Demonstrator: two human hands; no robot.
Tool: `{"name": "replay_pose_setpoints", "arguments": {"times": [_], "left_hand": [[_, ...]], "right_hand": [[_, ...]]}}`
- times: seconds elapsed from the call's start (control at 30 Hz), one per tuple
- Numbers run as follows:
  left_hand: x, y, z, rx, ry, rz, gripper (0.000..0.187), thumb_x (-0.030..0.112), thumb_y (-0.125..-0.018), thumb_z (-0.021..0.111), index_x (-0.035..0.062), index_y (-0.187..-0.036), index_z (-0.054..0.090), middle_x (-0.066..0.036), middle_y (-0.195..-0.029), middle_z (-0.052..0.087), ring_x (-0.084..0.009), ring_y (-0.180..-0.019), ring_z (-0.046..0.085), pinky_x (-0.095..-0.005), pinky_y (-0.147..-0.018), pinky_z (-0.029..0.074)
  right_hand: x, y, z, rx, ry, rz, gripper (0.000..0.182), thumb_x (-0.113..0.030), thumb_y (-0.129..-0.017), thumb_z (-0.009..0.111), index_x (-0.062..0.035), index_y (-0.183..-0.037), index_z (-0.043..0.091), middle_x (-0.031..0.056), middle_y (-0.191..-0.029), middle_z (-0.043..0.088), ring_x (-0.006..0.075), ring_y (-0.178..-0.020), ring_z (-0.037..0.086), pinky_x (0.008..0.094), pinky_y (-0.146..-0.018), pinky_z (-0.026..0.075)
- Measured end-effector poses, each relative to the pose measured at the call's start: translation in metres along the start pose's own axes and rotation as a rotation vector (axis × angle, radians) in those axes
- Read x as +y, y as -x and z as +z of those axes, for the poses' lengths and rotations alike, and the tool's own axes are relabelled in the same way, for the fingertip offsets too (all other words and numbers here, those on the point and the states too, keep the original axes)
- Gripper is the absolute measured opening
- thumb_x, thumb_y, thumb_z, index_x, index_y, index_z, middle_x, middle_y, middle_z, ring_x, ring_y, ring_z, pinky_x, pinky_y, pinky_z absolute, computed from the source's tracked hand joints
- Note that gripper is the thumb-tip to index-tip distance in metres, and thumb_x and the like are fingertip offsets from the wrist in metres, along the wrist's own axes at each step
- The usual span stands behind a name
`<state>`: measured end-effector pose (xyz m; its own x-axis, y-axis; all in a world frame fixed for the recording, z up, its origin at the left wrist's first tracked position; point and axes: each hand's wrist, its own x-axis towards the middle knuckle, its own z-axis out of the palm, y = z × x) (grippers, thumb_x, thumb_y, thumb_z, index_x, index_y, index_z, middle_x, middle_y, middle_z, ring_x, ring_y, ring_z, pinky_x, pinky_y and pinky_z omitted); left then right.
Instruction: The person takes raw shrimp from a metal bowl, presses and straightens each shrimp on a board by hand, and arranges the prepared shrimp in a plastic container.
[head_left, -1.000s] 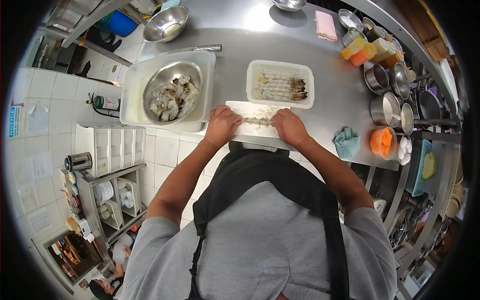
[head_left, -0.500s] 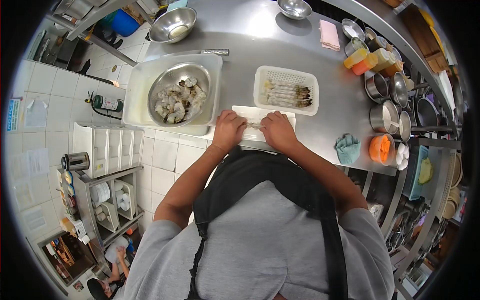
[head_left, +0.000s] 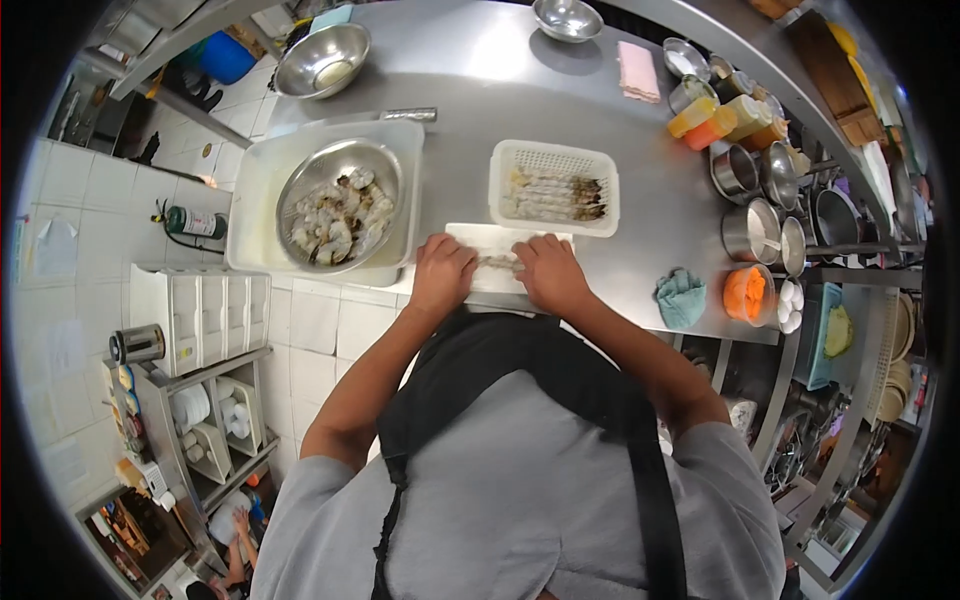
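Over a white board (head_left: 510,236) at the table's near edge, a peeled shrimp (head_left: 497,263) lies stretched sideways between my hands. My left hand (head_left: 442,272) has its fingers closed on one end of it. The other end is pinched by my right hand (head_left: 548,272). Just beyond the board, a white perforated basket (head_left: 553,148) holds several straightened shrimp (head_left: 555,192) in a row. To the left, a metal colander (head_left: 394,215) with a heap of curled shrimp (head_left: 343,220) rests in a pale plastic tub (head_left: 243,245). My fingertips partly hide the shrimp's ends.
A teal cloth (head_left: 681,298) and a container of orange pieces (head_left: 748,293) are at the right. Sauce bottles (head_left: 712,128) and metal pots (head_left: 750,230) line that edge. Metal bowls (head_left: 322,62) stand at the back. A person (head_left: 235,550) is at lower left.
The whole view has shifted a little, so the table appears farther left and slightly lower. Both hands still hold the shrimp over the board.
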<state>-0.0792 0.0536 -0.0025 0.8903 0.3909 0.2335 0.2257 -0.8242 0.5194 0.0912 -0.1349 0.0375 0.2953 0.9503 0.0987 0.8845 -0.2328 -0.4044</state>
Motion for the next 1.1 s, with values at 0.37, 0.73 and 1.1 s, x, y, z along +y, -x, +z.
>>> {"name": "replay_pose_setpoints", "arguments": {"times": [0.37,0.73,1.1], "left_hand": [[0.048,-0.045,-0.055,-0.034,0.058,-0.003,0.012,0.014,-0.089,0.082,0.0117,-0.101,0.083,-0.006,-0.095,0.074,-0.0315,-0.107,0.066,-0.0516,-0.090,0.049],[0.048,-0.158,-0.007,-0.392,-0.217,0.131,0.008,0.014,-0.086,0.081,0.0152,-0.092,0.087,-0.003,-0.099,0.079,-0.0269,-0.126,0.062,-0.0564,-0.104,0.042],[0.033,-0.161,0.003,-0.485,-0.249,0.207,0.013,0.009,-0.083,0.076,0.0145,-0.083,0.087,-0.008,-0.100,0.078,-0.0300,-0.128,0.059,-0.0650,-0.114,0.035]], "right_hand": [[0.034,0.002,-0.066,-0.001,-0.184,0.072,0.017,-0.013,-0.091,0.070,-0.0052,-0.105,0.076,0.0173,-0.096,0.073,0.0394,-0.101,0.069,0.0527,-0.095,0.056],[0.132,-0.067,-0.074,-0.362,0.010,0.155,0.016,-0.005,-0.091,0.069,-0.0120,-0.099,0.081,0.0122,-0.103,0.079,0.0369,-0.107,0.074,0.0504,-0.096,0.060],[0.143,-0.055,-0.071,-0.425,0.075,0.083,0.016,-0.009,-0.095,0.068,-0.0093,-0.099,0.083,0.0164,-0.103,0.079,0.0388,-0.102,0.076,0.0513,-0.090,0.061]]}}
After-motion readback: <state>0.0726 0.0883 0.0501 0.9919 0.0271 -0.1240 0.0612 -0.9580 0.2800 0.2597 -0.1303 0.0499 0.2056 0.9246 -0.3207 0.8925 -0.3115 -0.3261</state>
